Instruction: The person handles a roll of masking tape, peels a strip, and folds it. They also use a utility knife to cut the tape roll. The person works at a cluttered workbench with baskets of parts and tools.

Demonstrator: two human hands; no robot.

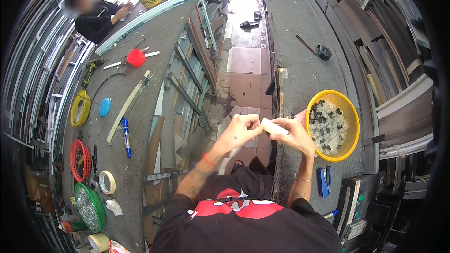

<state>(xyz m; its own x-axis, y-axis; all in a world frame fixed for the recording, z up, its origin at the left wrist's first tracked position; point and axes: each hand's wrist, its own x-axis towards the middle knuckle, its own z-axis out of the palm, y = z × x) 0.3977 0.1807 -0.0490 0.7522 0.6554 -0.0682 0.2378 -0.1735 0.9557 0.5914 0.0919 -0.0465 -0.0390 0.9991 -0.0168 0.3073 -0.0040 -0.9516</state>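
Note:
My right hand grips a small white block-like piece with a yellowish edge, between thumb and fingers. Its exact kind is too small to tell. Close beside it, my left hand is closed with curled fingertips almost against the piece; what they pinch, if anything, is hidden. Both hands are in front of my body, over the gap between two benches. Just right of my right hand stands a yellow plastic basket of small clear and black pieces. Some pink paper shows at the basket's left side.
On the right bench lie a blue stapler and a tape measure. The left bench carries a blue marker, masking tape, a red basket and a green basket. Another person works at the far left.

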